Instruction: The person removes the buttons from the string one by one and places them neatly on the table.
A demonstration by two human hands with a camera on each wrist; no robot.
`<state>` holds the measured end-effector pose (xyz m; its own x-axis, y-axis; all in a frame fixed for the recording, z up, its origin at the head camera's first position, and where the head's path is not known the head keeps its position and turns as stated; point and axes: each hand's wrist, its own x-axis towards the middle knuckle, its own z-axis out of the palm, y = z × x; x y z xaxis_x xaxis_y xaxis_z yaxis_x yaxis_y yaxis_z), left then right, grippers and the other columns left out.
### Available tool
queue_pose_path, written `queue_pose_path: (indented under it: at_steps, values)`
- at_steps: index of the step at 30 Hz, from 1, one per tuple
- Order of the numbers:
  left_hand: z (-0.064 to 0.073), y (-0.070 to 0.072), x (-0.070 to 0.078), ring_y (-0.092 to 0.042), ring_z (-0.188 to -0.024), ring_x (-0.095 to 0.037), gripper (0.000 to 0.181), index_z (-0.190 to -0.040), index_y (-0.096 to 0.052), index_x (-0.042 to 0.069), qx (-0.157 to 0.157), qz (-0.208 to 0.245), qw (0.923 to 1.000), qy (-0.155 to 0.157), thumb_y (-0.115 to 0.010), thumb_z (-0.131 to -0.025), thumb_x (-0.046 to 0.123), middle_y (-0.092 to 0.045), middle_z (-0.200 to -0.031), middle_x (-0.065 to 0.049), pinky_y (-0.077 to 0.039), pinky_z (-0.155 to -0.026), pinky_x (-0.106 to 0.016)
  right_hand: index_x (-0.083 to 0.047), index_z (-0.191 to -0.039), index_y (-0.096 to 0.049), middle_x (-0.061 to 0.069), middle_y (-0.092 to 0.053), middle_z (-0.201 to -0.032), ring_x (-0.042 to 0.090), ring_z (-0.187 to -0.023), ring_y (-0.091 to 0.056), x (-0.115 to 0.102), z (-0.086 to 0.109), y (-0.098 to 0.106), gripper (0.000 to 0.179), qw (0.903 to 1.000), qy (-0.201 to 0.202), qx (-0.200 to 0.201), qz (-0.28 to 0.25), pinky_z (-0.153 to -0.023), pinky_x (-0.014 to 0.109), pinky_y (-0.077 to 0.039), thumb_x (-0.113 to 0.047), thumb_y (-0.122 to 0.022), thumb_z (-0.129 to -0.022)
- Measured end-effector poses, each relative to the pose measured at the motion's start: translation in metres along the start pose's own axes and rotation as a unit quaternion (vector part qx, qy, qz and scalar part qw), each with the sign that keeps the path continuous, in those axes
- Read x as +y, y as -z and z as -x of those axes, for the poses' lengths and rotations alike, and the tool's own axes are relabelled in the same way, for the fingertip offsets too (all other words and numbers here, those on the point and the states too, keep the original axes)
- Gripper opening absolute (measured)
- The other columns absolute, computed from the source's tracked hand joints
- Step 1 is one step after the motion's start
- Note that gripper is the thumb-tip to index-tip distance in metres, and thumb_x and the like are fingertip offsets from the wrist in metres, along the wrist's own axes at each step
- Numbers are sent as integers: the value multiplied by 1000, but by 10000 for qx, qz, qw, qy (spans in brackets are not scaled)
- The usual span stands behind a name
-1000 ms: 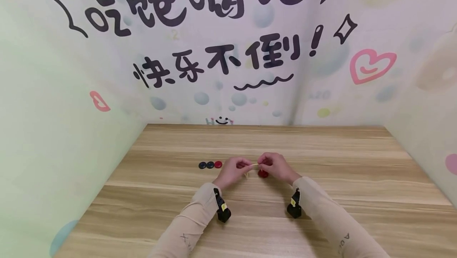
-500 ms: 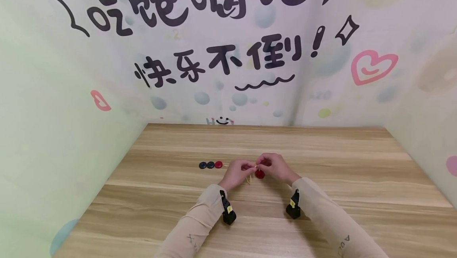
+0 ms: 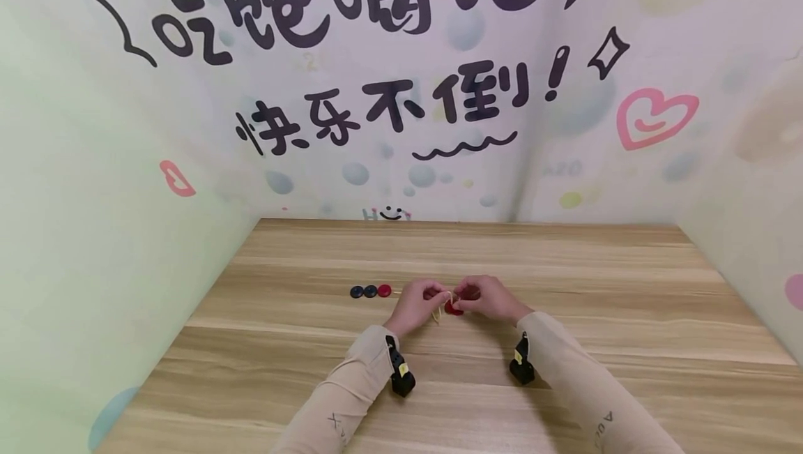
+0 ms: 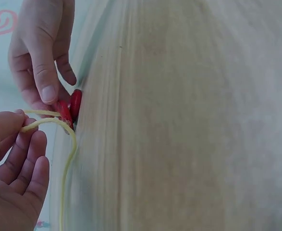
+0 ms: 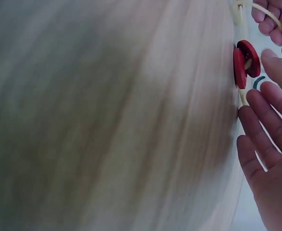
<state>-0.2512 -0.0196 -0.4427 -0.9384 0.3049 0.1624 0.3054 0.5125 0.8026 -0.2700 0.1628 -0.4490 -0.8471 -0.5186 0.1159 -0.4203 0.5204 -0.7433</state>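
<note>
Thumb and fingertips of my left hand (image 3: 415, 306) pinch a yellow cord (image 4: 71, 154), whose loose part hangs in a curve below them. Two round red buttons (image 5: 247, 58) lie close together beside the hands, one flat near the tabletop and the other tilted against it. A bit of pale cord shows at the tilted button's middle. My right hand (image 3: 494, 298) is right at these buttons. In the right wrist view its thumb and fingers (image 5: 263, 127) are spread apart, with a gap between thumb and forefinger.
Left of the hands, two dark buttons (image 3: 364, 291) and a red button (image 3: 385, 291) lie in a row on the wooden table (image 3: 301, 370). A short end of cord (image 3: 397, 293) shows beside them. A printed cloth wall (image 3: 314, 182) stands behind the table.
My right hand has drawn slightly away from the left and its fingers have parted. The red buttons have shifted a little left. My left hand moved slightly right earlier and keeps the cord pinched.
</note>
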Motion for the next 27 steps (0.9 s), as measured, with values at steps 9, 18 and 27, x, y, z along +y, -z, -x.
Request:
queue_pose_path:
  at_steps: [9,18,27]
  values:
    - [0,-1,-2,-54,-71,-8,12,-88,-66,6,38,56,9999,-83,-59,-85,15,-63,-82,-1,-44,-64,-19,-6,-91,-65,-3,-59,-78,10,-72,-52,-1,-8,-7,22,9977,254,-236,574,-65,25,-43,-17,-72,-73]
    - [1,0,-3,-54,-71,-7,12,-88,-66,5,62,47,10000,-44,-59,-85,14,-63,-80,-1,-44,-64,-19,-2,-93,-62,-3,-56,-74,8,-67,-48,-3,-10,-9,28,9971,105,-400,643,-60,23,-41,-15,-73,-72]
    - [3,1,-8,-53,-71,-7,11,-86,-66,6,73,131,9999,2,-60,-85,15,-63,-80,0,-43,-64,-19,-1,-92,-61,1,-55,-78,12,-73,-48,-5,-12,-10,27,9976,101,-420,544,-64,25,-41,-9,-74,-70]
